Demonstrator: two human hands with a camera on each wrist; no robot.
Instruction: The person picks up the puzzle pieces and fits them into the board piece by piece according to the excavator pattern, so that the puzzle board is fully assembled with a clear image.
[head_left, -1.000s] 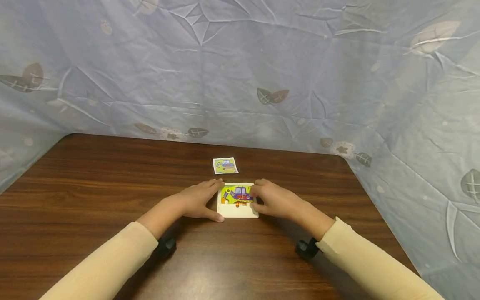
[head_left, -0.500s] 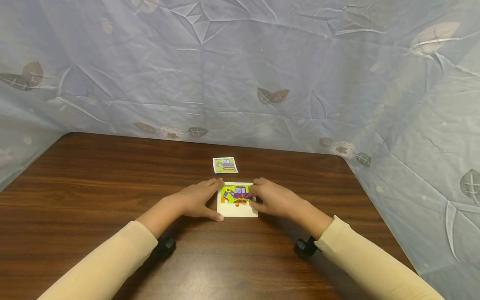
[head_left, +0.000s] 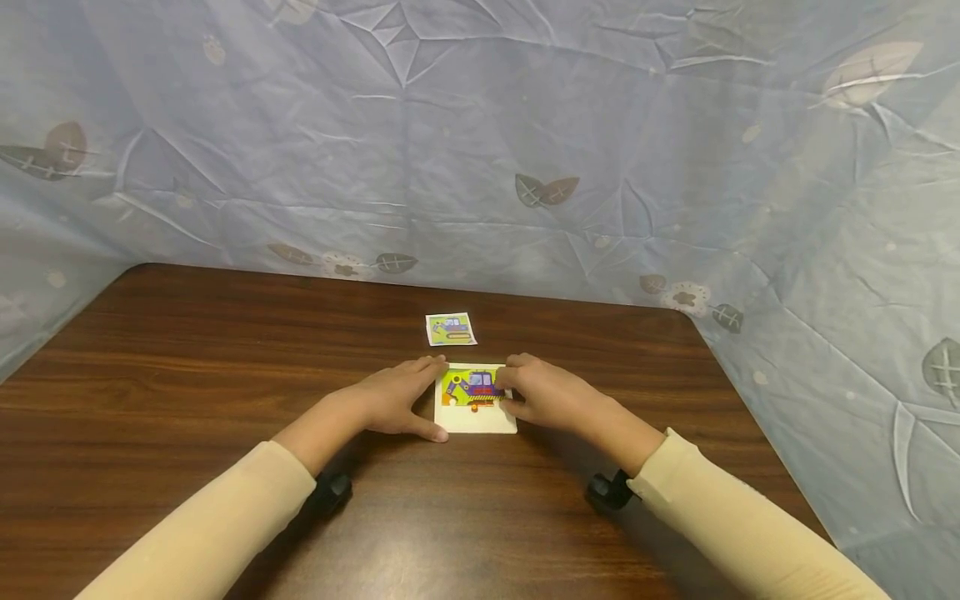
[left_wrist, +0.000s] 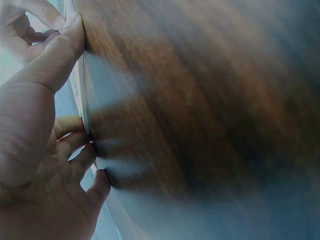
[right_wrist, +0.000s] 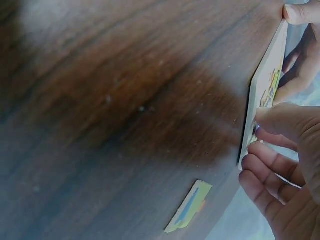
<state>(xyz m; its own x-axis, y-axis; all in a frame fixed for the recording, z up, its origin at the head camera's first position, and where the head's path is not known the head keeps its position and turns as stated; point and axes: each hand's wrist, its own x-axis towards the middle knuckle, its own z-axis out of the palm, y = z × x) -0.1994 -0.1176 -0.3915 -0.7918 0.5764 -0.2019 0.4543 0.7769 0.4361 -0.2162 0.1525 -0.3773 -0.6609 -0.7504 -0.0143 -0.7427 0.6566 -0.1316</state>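
A white puzzle tray (head_left: 476,422) lies on the table with an excavator picture of jigsaw pieces (head_left: 468,387) in its upper part and bare white along the near side. My left hand (head_left: 397,400) grips the tray's left side, thumb at the near corner and fingers at the far one. Over its right side, my right hand (head_left: 551,393) has thumb and forefinger close together, pinching a puzzle piece mostly hidden by the fingers. In the right wrist view, the right thumb (right_wrist: 280,119) lies on the tray, and a loose green-and-blue puzzle piece (right_wrist: 189,207) lies on the table.
A small printed card (head_left: 452,329) with the same excavator picture lies behind the tray. The brown wooden table (head_left: 225,350) ends at a grey-blue patterned cloth (head_left: 480,125) hung behind and to the sides.
The puzzle piece under my right fingers has settled upward and lines up better with the excavator picture. My left hand keeps its place on the tray.
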